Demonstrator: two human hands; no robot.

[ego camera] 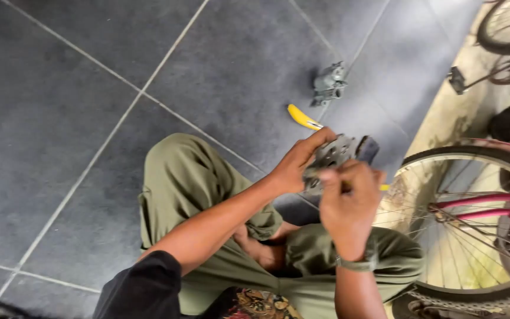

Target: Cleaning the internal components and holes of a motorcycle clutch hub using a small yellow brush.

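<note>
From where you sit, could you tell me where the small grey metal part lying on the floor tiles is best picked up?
Probably by its blocky middle, coming straight down from above. The grey metal part lies free on the tiled floor, apart from the yellow-handled tool, with small stubs sticking out that look less secure to pinch.

Small grey metal part (329, 83) on dark floor tiles (78, 88), yellow-handled tool (303, 118) near it, pink bicycle (485, 207) at right

Grey metal part (339, 155) held up in both hands
Flat, perforated, dark at its far end, tilted; left hand (297, 162) grips its near edge, right hand (349, 204) pinches it from below
</note>
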